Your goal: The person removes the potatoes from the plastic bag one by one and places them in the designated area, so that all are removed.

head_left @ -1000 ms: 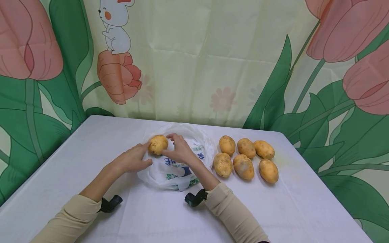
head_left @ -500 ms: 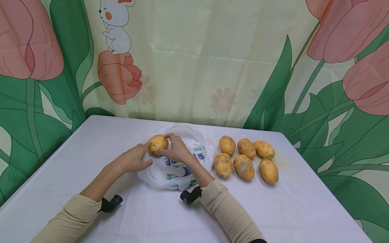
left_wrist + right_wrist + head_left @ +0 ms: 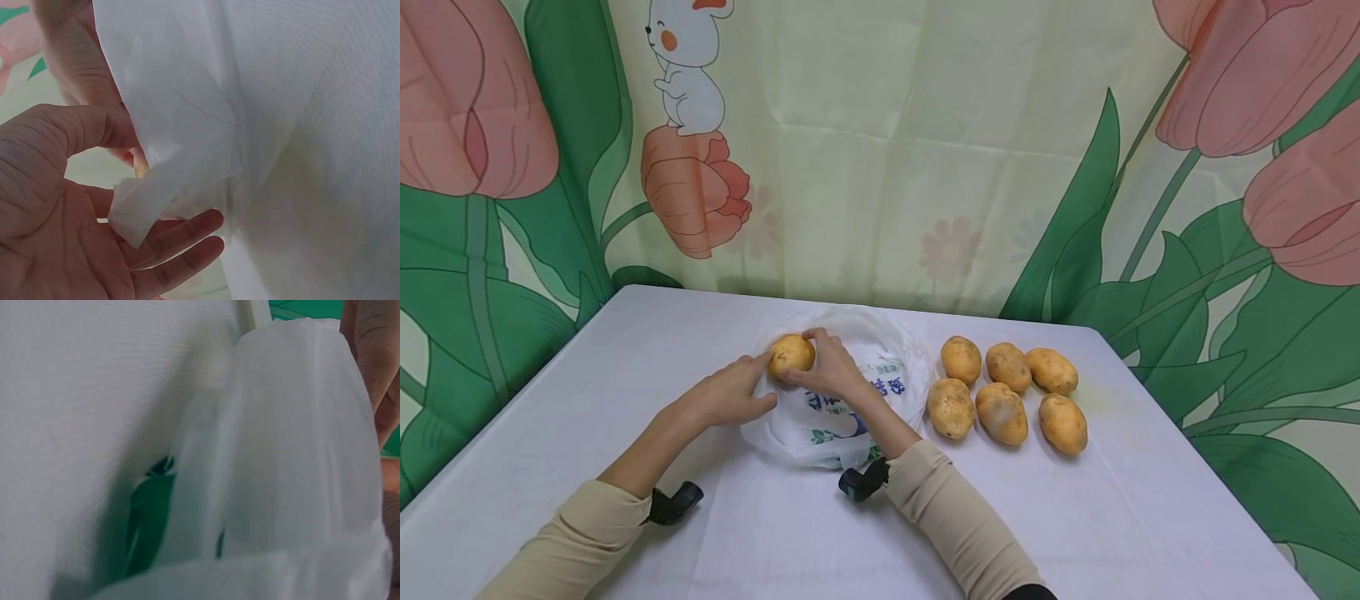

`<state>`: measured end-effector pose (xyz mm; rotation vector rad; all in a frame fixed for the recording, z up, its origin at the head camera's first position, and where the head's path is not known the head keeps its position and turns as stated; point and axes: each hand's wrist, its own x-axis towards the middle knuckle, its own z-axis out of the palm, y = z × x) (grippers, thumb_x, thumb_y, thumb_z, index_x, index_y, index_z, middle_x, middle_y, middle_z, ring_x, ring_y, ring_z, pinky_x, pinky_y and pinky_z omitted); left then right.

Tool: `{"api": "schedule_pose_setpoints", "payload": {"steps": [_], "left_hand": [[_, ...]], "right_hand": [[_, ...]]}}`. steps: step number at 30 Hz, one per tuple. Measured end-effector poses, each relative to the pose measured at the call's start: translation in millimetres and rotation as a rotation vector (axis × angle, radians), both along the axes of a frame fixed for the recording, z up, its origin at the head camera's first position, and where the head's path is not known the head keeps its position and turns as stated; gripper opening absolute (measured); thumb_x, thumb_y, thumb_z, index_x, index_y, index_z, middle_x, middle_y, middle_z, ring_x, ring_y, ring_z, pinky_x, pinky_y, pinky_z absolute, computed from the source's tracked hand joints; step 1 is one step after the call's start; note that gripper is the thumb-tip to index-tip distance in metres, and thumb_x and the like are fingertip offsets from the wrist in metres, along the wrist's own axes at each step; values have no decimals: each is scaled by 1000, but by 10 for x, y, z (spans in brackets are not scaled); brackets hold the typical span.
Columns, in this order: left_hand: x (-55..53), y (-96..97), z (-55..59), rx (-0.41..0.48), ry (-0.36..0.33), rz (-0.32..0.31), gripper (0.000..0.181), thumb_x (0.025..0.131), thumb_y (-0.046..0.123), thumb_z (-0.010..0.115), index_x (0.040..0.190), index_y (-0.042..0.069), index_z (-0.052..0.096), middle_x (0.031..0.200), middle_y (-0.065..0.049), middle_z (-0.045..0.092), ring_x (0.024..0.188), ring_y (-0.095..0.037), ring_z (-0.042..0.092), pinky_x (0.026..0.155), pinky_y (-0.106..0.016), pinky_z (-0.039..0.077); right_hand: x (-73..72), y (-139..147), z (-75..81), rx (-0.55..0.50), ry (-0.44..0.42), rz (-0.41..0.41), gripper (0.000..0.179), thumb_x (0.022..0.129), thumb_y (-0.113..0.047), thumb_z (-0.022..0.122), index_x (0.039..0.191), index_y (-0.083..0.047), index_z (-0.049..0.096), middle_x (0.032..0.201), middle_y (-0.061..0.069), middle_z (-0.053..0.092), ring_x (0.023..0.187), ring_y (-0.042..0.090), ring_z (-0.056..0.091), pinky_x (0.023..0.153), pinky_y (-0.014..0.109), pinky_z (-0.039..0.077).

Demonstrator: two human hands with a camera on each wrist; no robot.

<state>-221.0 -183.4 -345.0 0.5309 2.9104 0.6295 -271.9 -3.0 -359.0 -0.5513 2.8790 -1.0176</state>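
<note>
A white plastic bag (image 3: 857,433) with blue and green print lies spread on the table, its crumpled rim standing up around it. A yellow potato (image 3: 792,356) is at the bag's left side. My right hand (image 3: 831,367) holds it from the right, thumb below and fingers above. On the potato's left, my left hand (image 3: 730,393) has its fingertips right at the potato, thumb spread away. Close up in the left wrist view, a flap of the bag (image 3: 181,144) hangs across the left hand's fingers. Bag plastic (image 3: 294,450) largely hides the right hand's fingers (image 3: 378,362) in the right wrist view.
Several more potatoes (image 3: 1002,412) lie in two loose rows right of the bag. The white-covered table (image 3: 760,533) ends at a curtain (image 3: 865,167) printed with tulips and a rabbit. A black wrist camera (image 3: 677,502) hangs under each forearm.
My right hand has moved left onto the potato, its thumb and fingers closing over it. The left hand, the bag and the other potatoes stay in place.
</note>
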Motion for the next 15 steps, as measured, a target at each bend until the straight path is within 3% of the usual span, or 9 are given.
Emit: {"api": "schedule_pose_setpoints", "payload": {"steps": [4,15], "left_hand": [[-3,-4,2,4,-8,1,79,94,23,65,150,-18,30,136,-38,51,96,-31,56,78,-43,51],[1,-13,10,7,-15,-3,79,95,24,65,151,-17,29,137,-38,50,97,-31,56,80,-44,51]], "right_hand": [[-4,-21,-13,4,-3,-7,74,90,-37,79,146,-6,43,131,19,58,108,28,58,94,41,50],[6,-49,-34,-3,-15,4,73,91,-33,77,147,-6,40,128,17,58,103,25,57,90,37,51]]}}
